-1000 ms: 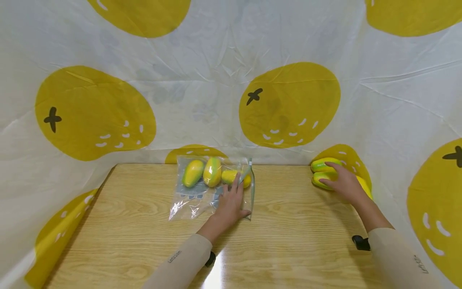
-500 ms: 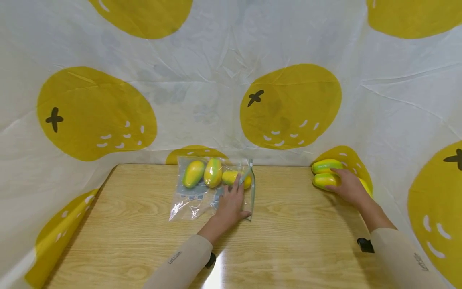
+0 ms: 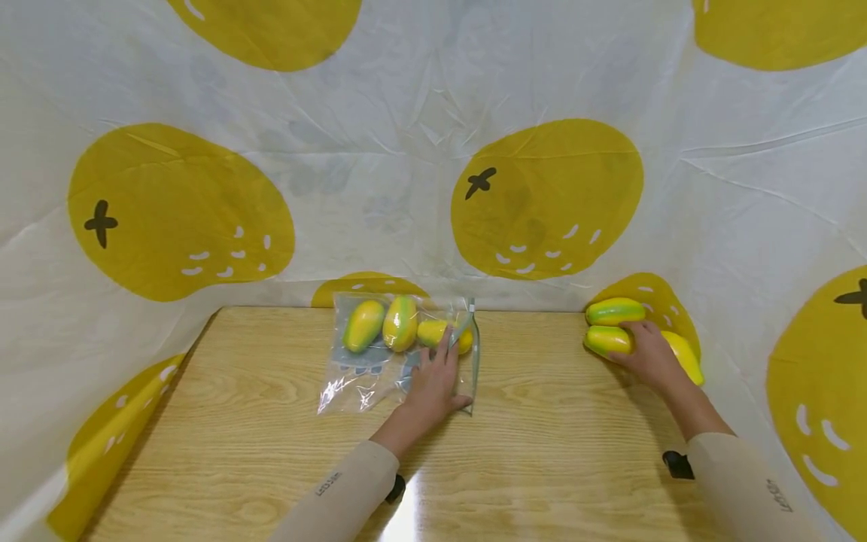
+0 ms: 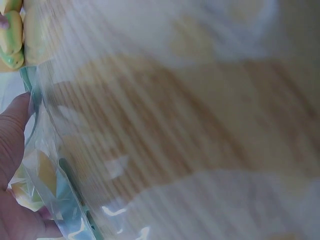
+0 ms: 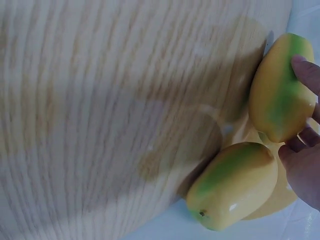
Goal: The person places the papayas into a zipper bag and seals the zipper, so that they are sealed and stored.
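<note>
Flat on the table lies a clear zip bag (image 3: 362, 384) with three yellow-green papayas in it, one of them (image 3: 400, 324) in the middle. My left hand (image 3: 430, 388) rests on the bag beside its green zip edge (image 3: 474, 361), fingers spread; in the left wrist view its thumb (image 4: 17, 112) touches that edge. At the right, my right hand (image 3: 650, 350) grips the front papaya (image 3: 606, 341) between thumb and fingers. Another papaya (image 3: 615, 310) sits just behind it. A yellower fruit (image 3: 685, 357) is partly hidden behind the right hand.
The wooden table (image 3: 535, 421) ends at a white cloth (image 3: 379, 203) printed with big yellow fruits, standing at the back and both sides. The fruits on the right lie close to this cloth. Black devices (image 3: 677, 464) sit under the wrists.
My right hand came down from above the right-hand fruits, and its spread fingers closed on the front papaya. That papaya has shifted slightly. My left hand and the bag stayed put.
</note>
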Tool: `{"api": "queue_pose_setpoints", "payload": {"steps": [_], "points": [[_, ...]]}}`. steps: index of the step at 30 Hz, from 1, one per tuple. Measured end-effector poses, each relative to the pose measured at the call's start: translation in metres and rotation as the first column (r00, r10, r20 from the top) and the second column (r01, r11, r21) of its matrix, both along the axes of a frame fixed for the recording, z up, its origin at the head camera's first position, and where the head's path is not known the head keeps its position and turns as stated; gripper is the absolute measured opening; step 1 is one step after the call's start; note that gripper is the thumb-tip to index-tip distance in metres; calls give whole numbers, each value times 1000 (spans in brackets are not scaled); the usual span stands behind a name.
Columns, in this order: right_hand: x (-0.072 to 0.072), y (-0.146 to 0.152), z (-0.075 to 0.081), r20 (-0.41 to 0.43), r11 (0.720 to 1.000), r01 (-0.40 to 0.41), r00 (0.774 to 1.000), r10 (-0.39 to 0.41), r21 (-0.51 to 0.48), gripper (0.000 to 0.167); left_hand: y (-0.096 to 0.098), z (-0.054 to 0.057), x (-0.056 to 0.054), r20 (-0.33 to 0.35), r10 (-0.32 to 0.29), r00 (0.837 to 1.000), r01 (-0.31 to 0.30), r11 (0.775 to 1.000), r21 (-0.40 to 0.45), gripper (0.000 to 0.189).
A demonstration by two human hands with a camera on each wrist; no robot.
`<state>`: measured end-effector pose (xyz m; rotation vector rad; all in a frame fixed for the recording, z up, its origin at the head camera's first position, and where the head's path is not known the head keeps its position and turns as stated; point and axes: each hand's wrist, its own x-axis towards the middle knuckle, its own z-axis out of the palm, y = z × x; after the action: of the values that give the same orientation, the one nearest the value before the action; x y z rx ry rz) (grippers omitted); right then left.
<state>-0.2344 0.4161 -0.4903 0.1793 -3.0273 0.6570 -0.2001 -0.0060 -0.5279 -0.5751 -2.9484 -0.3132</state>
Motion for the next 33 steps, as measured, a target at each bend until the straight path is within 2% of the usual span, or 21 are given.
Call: {"api": "queue_pose_setpoints", "payload": {"steps": [5, 9, 17, 27, 33], "points": [[2, -3, -13, -30, 999, 3, 1000, -4, -38, 72, 0, 0, 0, 19, 2, 1000, -2, 1000, 3, 115], [5, -3, -17, 5, 999, 16, 1000, -16, -45, 76, 0, 2, 1, 18, -1, 1000, 1, 1000, 3, 115], [8, -8, -18, 68, 999, 10, 998, -8, -39, 86, 1, 3, 1, 4, -1, 1000, 1, 1000, -3, 115], [17, -14, -11, 43, 993, 9, 999, -4, -115, 84, 1, 2, 1, -19, -13, 1000, 13, 1000, 10, 114], [16, -22, -4, 3, 986, -37, 999, 38, -163, 83, 0, 0, 1, -21, -7, 1000, 8, 1000, 19, 114]]}}
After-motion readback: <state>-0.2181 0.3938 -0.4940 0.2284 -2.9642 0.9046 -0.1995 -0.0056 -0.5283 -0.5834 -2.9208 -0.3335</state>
